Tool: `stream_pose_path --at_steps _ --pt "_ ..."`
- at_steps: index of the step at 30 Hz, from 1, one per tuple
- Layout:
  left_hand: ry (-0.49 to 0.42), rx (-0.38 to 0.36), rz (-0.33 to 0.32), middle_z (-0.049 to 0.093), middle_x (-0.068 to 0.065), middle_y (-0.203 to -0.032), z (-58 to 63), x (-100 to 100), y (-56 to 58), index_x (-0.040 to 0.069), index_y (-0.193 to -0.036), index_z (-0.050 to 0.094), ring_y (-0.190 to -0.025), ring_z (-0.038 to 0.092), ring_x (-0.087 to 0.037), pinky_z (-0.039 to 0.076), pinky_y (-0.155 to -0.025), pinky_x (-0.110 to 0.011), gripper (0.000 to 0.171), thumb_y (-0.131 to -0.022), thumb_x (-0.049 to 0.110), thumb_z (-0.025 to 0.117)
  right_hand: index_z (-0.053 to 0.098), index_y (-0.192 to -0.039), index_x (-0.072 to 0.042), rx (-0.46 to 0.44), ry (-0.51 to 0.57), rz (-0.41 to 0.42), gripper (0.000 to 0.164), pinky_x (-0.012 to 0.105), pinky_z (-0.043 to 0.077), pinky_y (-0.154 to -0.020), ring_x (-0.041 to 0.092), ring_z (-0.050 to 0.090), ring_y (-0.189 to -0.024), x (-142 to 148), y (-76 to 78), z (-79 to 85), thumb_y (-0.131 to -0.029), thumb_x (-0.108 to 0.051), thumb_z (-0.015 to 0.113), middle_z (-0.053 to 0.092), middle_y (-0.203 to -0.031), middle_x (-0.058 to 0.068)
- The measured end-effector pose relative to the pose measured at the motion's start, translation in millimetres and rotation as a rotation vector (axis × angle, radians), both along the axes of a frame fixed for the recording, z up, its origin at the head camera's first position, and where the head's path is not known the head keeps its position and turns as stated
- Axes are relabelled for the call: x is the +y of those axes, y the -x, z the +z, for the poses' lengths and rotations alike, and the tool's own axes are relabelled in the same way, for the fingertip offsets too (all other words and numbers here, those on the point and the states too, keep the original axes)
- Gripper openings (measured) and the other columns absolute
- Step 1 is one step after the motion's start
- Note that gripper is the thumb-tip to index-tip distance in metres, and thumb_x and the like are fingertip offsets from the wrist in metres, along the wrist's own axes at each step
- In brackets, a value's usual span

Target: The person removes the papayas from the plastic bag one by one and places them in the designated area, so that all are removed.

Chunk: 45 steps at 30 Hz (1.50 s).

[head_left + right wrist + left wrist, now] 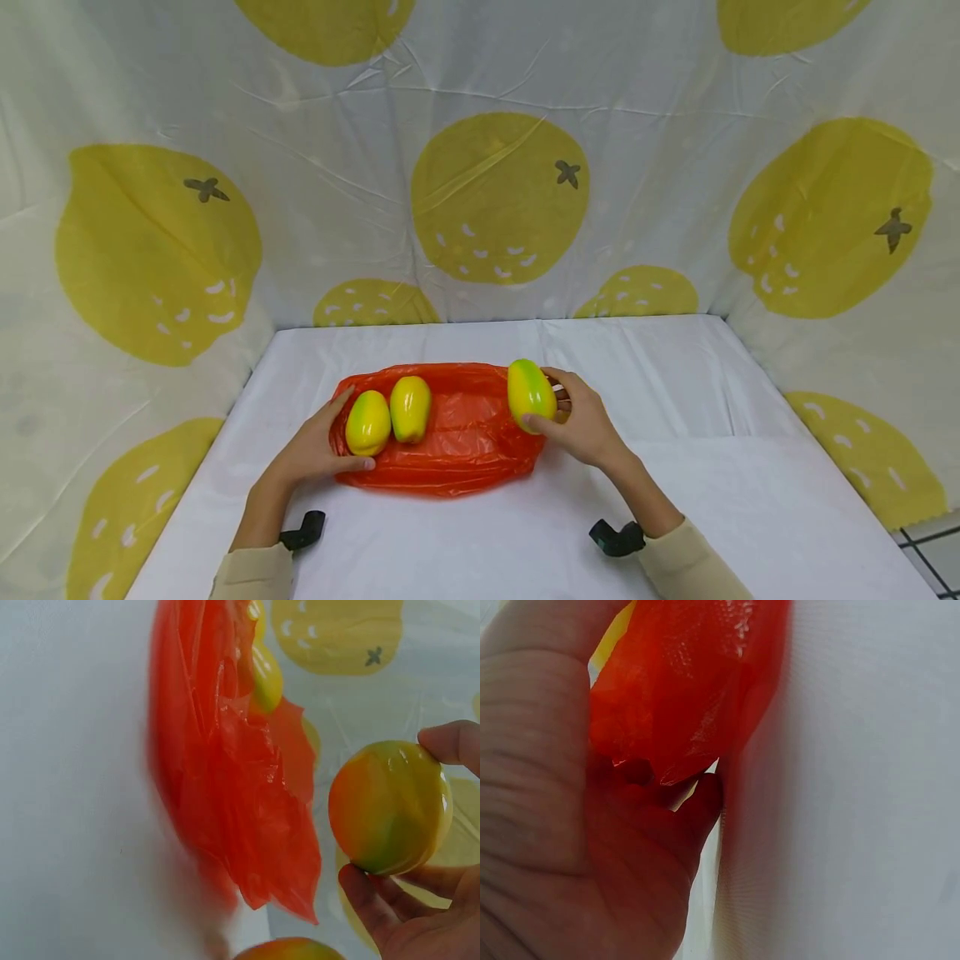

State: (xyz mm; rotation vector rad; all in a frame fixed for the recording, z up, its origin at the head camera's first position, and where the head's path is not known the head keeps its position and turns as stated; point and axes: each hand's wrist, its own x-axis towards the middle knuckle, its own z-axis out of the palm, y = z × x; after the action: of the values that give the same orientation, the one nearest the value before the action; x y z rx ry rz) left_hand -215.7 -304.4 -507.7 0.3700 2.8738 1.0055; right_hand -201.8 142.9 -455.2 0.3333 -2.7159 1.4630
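Note:
A red plastic bag (465, 429) lies spread and creased on the white-covered table, its mouth facing up. Two glossy yellow-green mangoes, one at the left end (367, 423) and another beside it (410, 408), rest in its left part. My left hand (318, 442) grips the bag's left end, thumb along the front rim and fingers behind. At the bag's right end, my right hand (588, 421) holds a third mango (531, 392) between thumb and fingers. The right wrist view shows this mango (390, 806) raised beside the bag, with a reddish side.
Part of another red-yellow fruit (289, 950) shows at the bottom edge of the right wrist view. White cloth printed with large lemons (501, 200) hangs behind and at both sides. White cloth covers the table (465, 550).

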Motion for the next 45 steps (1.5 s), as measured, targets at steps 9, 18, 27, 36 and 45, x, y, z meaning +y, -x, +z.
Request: stream_pose_path --at_steps 9,18,27,36,45 --pt "0.001 -0.01 0.007 0.032 -0.022 -0.165 -1.6 1 -2.2 0.016 -0.166 0.017 -0.148 0.035 -0.047 0.041 -0.109 -0.072 0.129 -0.068 0.06 0.088 0.047 -0.15 -0.015 0.005 -0.004 -0.021 0.077 0.047 0.058 -0.1 0.028 0.062 -0.117 20 2.4 -0.9 -0.086 -0.041 0.08 0.059 -0.137 0.009" --pt "0.013 0.0 0.012 0.032 -0.023 -0.165 -5.0 0 -1.6 0.014 -0.166 0.018 -0.149 0.034 -0.048 0.035 -0.113 -0.073 0.13 -0.067 0.061 0.089 0.047 -0.151 -0.013 0.042 -0.009 -0.044 0.076 0.048 0.059 -0.097 0.029 0.065 -0.113 36 3.1 2.8 -0.087 -0.039 0.081 0.059 -0.134 0.011" --pt "0.011 0.006 0.005 0.031 -0.021 -0.166 -3.5 1 -0.8 0.015 -0.166 0.017 -0.149 0.034 -0.046 0.036 -0.113 -0.073 0.131 -0.067 0.062 0.089 0.043 -0.154 -0.012 0.021 -0.043 -0.096 0.079 0.055 0.055 -0.103 0.033 0.06 -0.119 52 2.6 4.2 -0.089 -0.039 0.079 0.055 -0.14 0.014" --pt "0.004 0.011 -0.005 0.031 -0.02 -0.166 -3.3 0 -0.5 0.015 -0.166 0.016 -0.148 0.035 -0.045 0.037 -0.112 -0.072 0.131 -0.067 0.061 0.088 0.041 -0.154 -0.01 0.035 -0.051 -0.125 0.079 0.057 0.053 -0.106 0.034 0.058 -0.121 67 0.7 0.8 -0.091 -0.041 0.077 0.055 -0.142 0.016" --pt "-0.003 -0.001 0.011 0.031 -0.02 -0.166 -2.5 1 -1.4 0.017 -0.166 0.016 -0.149 0.034 -0.045 0.037 -0.112 -0.073 0.131 -0.067 0.062 0.088 0.041 -0.155 -0.009 0.034 -0.068 -0.162 0.079 0.056 0.052 -0.106 0.035 0.057 -0.121 89 -1.2 -1.1 -0.093 -0.042 0.076 0.053 -0.144 0.017"
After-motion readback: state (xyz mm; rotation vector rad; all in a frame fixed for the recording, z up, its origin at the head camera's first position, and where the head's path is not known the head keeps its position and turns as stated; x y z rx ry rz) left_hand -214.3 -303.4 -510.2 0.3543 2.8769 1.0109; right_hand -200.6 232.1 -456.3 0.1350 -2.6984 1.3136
